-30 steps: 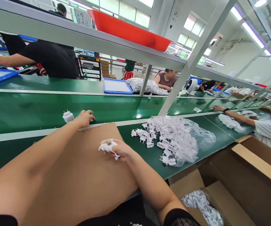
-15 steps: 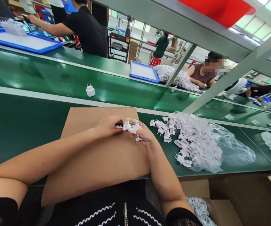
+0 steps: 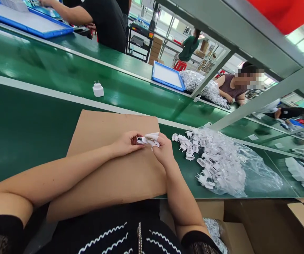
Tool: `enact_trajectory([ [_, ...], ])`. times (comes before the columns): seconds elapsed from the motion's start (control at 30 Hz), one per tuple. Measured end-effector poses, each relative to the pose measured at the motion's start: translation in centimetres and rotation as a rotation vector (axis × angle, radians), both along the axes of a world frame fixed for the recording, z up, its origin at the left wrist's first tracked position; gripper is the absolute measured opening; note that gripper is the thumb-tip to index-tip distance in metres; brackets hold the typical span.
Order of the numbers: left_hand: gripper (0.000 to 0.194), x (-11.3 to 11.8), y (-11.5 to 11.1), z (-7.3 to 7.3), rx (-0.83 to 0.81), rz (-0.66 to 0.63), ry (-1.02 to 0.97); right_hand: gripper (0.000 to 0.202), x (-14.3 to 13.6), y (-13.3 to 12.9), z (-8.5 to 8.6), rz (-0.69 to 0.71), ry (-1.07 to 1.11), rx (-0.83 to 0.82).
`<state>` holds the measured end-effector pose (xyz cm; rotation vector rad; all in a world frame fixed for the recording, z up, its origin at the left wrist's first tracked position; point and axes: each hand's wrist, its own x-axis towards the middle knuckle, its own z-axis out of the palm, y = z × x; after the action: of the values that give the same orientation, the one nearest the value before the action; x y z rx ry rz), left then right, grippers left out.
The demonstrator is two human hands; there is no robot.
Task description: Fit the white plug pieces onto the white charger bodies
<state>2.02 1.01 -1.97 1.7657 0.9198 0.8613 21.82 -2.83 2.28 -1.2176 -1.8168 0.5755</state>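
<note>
My left hand [image 3: 126,144] is closed around a small white charger housing [image 3: 140,140], its dark open end turned to the right. Close against that end, my right hand [image 3: 165,150] pinches white plastic plug pieces [image 3: 152,137]; their exact number is hidden by the fingers. Both hands are above a brown cardboard sheet [image 3: 109,176] on the green bench. To the right of my right hand lies a heap of white plug parts [image 3: 210,158], partly inside a clear plastic bag [image 3: 262,173].
Beyond the cardboard, a white charger [image 3: 98,90] stands prongs up on the green belt [image 3: 125,97]. A slanted metal post [image 3: 247,102] rises behind the bag. Blue-rimmed trays [image 3: 168,76] line the far side, where people work. An open carton [image 3: 236,233] sits below the bench edge at right.
My hands have come together, and the white pieces in the right now meet the housing's end. The camera view has tilted. The charger on the belt is slightly farther left relative to the cardboard.
</note>
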Motion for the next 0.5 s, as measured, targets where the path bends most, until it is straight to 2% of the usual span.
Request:
enact_trajectory([
  [0.07, 0.044, 0.0, 0.1, -0.2, -0.014, -0.006, -0.012, 0.035, -0.3, -0.2, -0.3, -0.002, -0.03, -0.001],
  [0.13, 0.044, 0.1, 0.3, -0.5, -0.029, 0.0, -0.022, 0.043, -0.5, -0.2, -0.6, -0.064, -0.025, -0.038],
  [0.3, 0.048, 0.1, 0.6, -1.4, -0.067, 0.003, -0.043, 0.027, -0.8, -0.2, -1.2, -0.11, -0.067, 0.024],
  [0.43, 0.042, 0.2, 0.6, -1.3, -0.082, -0.004, -0.053, 0.037, -1.2, -0.4, -1.2, -0.127, -0.055, 0.041],
  [0.5, 0.039, 0.2, 0.6, -1.3, -0.079, -0.021, -0.073, 0.032, -1.5, -0.5, -1.1, -0.133, -0.145, 0.108],
])
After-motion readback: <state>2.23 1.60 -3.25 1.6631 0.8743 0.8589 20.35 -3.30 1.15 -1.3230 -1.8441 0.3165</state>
